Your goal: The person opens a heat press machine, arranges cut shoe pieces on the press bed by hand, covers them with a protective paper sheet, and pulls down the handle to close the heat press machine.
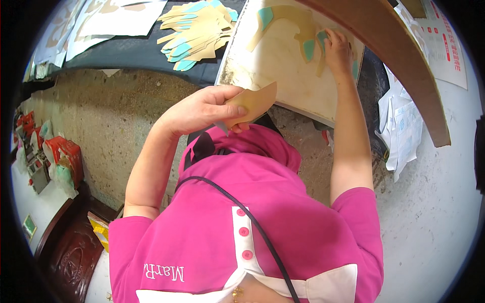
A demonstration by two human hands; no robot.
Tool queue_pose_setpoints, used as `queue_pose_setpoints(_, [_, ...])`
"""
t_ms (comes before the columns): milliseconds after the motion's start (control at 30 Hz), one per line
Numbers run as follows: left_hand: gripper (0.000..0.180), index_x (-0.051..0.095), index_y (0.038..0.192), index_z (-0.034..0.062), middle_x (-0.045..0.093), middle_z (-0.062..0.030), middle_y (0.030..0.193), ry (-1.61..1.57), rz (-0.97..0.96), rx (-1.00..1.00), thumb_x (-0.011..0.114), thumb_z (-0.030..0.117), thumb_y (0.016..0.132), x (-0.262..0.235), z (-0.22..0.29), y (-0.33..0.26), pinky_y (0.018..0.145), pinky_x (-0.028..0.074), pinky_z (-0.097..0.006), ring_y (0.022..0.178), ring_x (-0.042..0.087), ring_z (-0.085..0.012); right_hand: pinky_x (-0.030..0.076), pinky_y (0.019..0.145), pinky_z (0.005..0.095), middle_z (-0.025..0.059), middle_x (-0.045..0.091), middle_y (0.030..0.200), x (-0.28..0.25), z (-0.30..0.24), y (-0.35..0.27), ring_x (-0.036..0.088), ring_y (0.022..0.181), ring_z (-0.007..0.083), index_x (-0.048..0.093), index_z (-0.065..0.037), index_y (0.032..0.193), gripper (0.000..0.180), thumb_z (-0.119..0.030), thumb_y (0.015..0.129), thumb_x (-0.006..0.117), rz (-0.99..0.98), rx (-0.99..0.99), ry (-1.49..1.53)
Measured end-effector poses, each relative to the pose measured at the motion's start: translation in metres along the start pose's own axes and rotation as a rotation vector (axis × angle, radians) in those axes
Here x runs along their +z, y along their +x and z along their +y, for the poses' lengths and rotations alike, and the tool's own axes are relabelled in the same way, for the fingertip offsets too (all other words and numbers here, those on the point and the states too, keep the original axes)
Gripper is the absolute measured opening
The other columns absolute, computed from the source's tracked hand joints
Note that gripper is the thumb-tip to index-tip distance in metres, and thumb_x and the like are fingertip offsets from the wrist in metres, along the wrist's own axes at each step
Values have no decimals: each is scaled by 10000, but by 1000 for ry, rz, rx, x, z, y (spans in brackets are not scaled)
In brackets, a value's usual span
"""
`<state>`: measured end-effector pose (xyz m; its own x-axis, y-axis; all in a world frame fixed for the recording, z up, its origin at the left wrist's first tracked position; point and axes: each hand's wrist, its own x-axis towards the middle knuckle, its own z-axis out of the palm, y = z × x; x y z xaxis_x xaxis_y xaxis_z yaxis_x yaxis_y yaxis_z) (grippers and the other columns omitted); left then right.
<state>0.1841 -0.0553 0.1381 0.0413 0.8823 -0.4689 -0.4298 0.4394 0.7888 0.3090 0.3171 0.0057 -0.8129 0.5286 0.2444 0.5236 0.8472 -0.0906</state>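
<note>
**Two hands at a cutting board, one piece held back**

A person in a pink shirt (283, 212) works over a pale board (275, 60) in the upper centre of the frame. The left hand (209, 108), at centre, is closed around a tan cut-out piece (255, 101), pinching it between thumb and fingers just above the shirt's collar. The right hand (337, 48), upper right of centre, presses fingers-down on a tan and teal shaped piece (293, 25) lying flat on the board; whether it grips anything there cannot be told. A curved brown wooden edge (409, 65) sweeps across the upper right and hides part of the board's far corner. A heap of similar tan and teal cut-outs (197, 30) lies on a dark cloth (131, 50) at upper centre (white pattern sheets (116, 17) sit beside it, upper left). Red packages (65, 154) crowd the left edge, and white papers (404, 131) hang at right.
</note>
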Motion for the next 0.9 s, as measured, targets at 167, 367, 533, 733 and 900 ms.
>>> queue_pose_setpoints(167, [299,552,1187,-10,661,-84,938,-25,16,1,584,179,957,0,-1,-3,749,557,-287,850,669,-155,402,1001,458,47,553,1287,0,-5,2,500,1216,283,591,-260,1247,341,-265,907,561,36,165,-40])
queue_pose_setpoints(367, [308,548,1213,-4,645,-58,905,-74,-1,-24,567,183,968,-1,-2,-7,752,505,-265,802,608,-118,367,1029,445,16,568,1275,-7,-37,9,502,1206,256,612,-245,1219,334,-237,891,547,267,-21,120])
queue_pose_setpoints(533, [319,542,1221,0,646,-60,921,-58,-3,-26,561,201,975,1,0,-5,756,508,-269,821,615,-121,361,1017,451,11,599,1247,-1,-69,9,506,1204,229,620,-226,1210,356,-149,878,518,160,-142,51])
queue_pose_setpoints(733, [333,541,1228,3,646,-59,915,-49,-21,-23,562,221,976,-1,-3,-5,760,508,-268,819,613,-123,375,1004,454,28,604,1243,10,-64,14,534,1176,250,617,-190,1213,370,-116,874,488,199,-123,58])
queue_pose_setpoints(900, [341,542,1237,10,645,-59,901,-88,-27,-7,563,229,976,-4,-6,-12,758,507,-267,807,607,-119,404,987,458,47,605,1242,-10,-25,3,523,1197,284,604,-194,1236,384,-135,884,464,275,-37,187])
